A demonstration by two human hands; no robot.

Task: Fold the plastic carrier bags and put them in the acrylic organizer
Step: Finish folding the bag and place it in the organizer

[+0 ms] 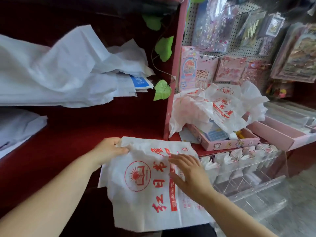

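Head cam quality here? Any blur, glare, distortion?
Head view: wide-angle bending at the edges; right hand slightly motion-blurred on the carrier bag; acrylic organizer hazy with pale glare; pegboard goods at top right soft.

Dark red bench point(82, 134), fuzzy-looking cover on it. Up front, spread flat: one white carrier bag point(136, 207) with red print and a round logo. Back left, a big messy heap of white sheets point(51, 74), some blue-printed paper point(138, 81) poking out underneath. Nearer on the left, another white stack point(17, 127). Over on the right, past a pink upright panel point(171, 82), a pink box point(230, 144) with cartoon stickers, half buried under crumpled bags point(196, 108). Clear acrylic organizer point(248, 170) just beside the flat bag, can't tell whether on the bench or lower.
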